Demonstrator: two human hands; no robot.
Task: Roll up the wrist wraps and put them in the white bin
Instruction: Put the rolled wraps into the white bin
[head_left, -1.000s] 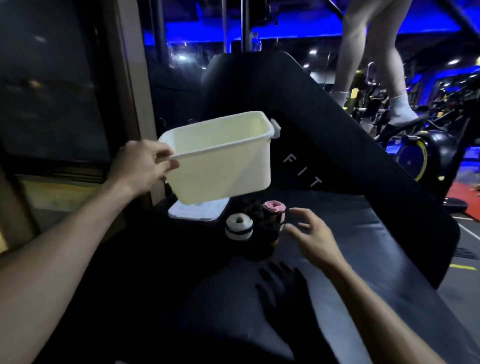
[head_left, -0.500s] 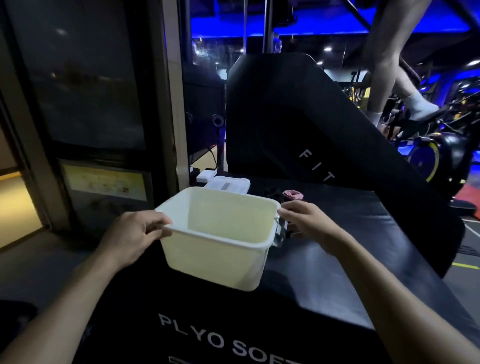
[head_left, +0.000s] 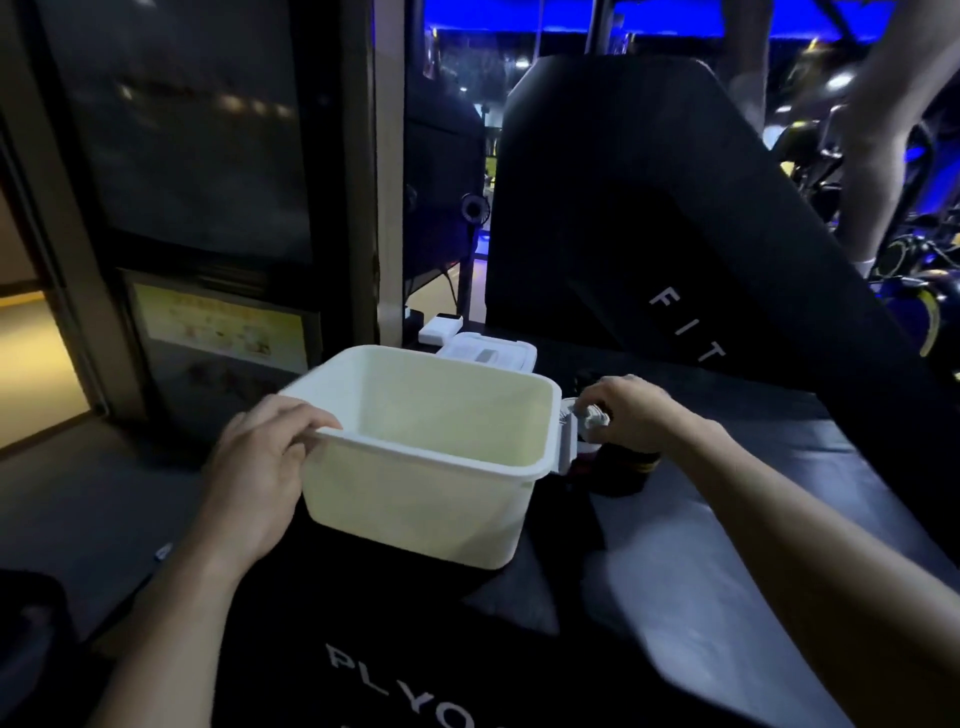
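The white bin (head_left: 415, 499) stands open-topped on the black padded plyo box (head_left: 701, 597), and its inside looks bare. My left hand (head_left: 260, 467) grips the bin's left rim, thumb over the edge. Just past the bin's right-side latch, my right hand (head_left: 634, 415) curls its fingers round a white rolled wrist wrap (head_left: 589, 415). Dark rolled wraps (head_left: 621, 470) sit under that hand, partly hidden by it and by the bin.
The bin's white lid (head_left: 488, 353) lies behind the bin, with a small white box (head_left: 439, 330) beyond it. A tall black slanted pad (head_left: 675, 208) rises at the back. A person's legs (head_left: 878, 130) move on gym equipment at the far right. A pillar stands on the left.
The bin came down from mid-air onto the black box in front of me. My right hand went from the rolls to the bin's right handle, then onto the white roll.
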